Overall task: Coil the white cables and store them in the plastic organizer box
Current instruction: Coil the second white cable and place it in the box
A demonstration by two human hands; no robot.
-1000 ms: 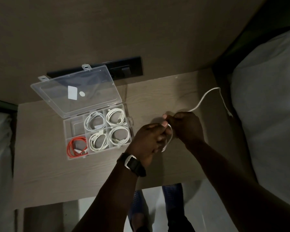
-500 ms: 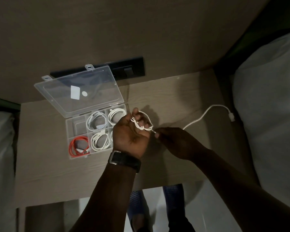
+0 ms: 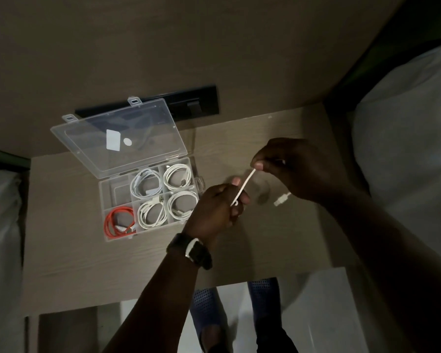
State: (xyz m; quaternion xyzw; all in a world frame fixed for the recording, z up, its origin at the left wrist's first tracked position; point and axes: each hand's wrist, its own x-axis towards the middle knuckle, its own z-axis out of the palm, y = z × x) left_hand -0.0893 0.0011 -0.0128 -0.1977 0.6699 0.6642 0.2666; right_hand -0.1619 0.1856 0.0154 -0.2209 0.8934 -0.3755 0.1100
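Observation:
A white cable runs taut between my two hands above the wooden table. My left hand is closed around the coiled part near its lower end. My right hand pinches the cable higher up, and the plug end hangs below that hand. The clear plastic organizer box lies open to the left of my hands, its lid tipped back. Several compartments hold coiled white cables; one holds a red cable. The back-left compartment has no cable in it.
A black socket panel is set in the wall behind the box. Bedding lies to the right and to the left of the table. My feet in blue socks show below the table's front edge.
My right hand rose from low on the table to above my left hand, pulling the cable taut. The free plug end came in from the table's right edge to just beside my hands.

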